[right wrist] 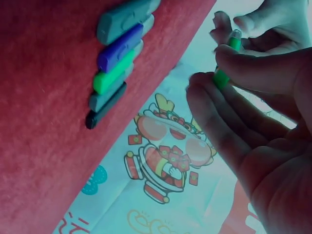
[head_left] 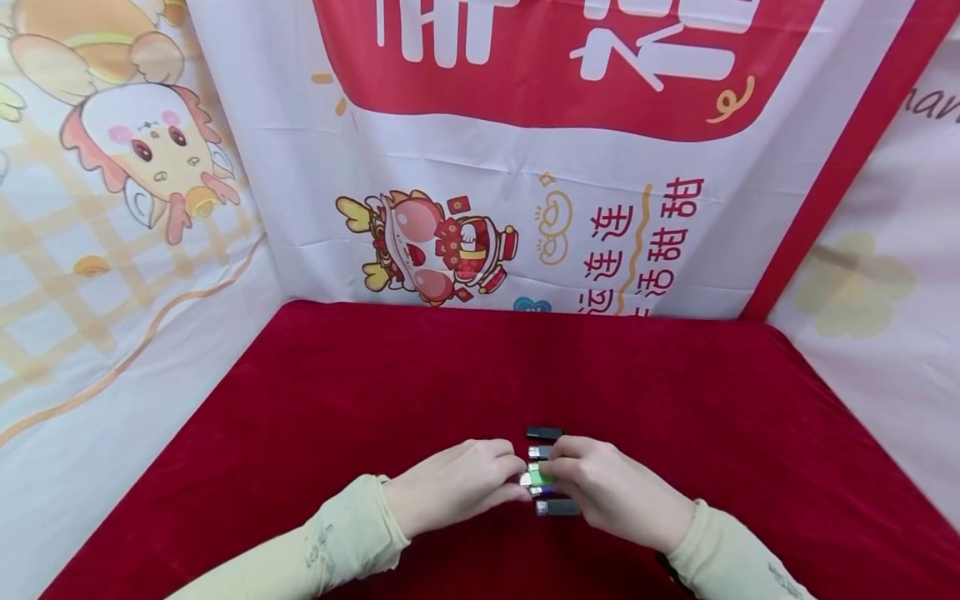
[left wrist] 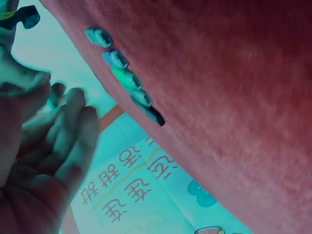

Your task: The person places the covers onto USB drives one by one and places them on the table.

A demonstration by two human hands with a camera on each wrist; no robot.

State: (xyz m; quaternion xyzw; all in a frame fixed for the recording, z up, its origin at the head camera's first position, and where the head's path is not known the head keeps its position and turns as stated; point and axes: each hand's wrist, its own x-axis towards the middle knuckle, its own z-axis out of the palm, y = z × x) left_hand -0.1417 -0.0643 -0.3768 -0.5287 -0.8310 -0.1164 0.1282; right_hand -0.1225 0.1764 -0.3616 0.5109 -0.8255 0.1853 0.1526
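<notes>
The white banner (head_left: 525, 208) behind the bench carries red Chinese characters: "连连甜甜" in one column; a second column, partly cut off, perhaps reads "活甜". Large white characters above are cropped.

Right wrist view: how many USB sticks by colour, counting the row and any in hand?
Grey sticks: 2
Blue stick: 1
Green: 2, a row stick and a held stick pinched by the right hand
Black stick: 1
Total: 6

left hand (head_left: 450, 487): bare, no rings | right hand (head_left: 615, 492): bare | sleeves (head_left: 337, 542): long, pale yellow-green, snug at wrists | markings: small dark lettering along each forearm, unreadable
</notes>
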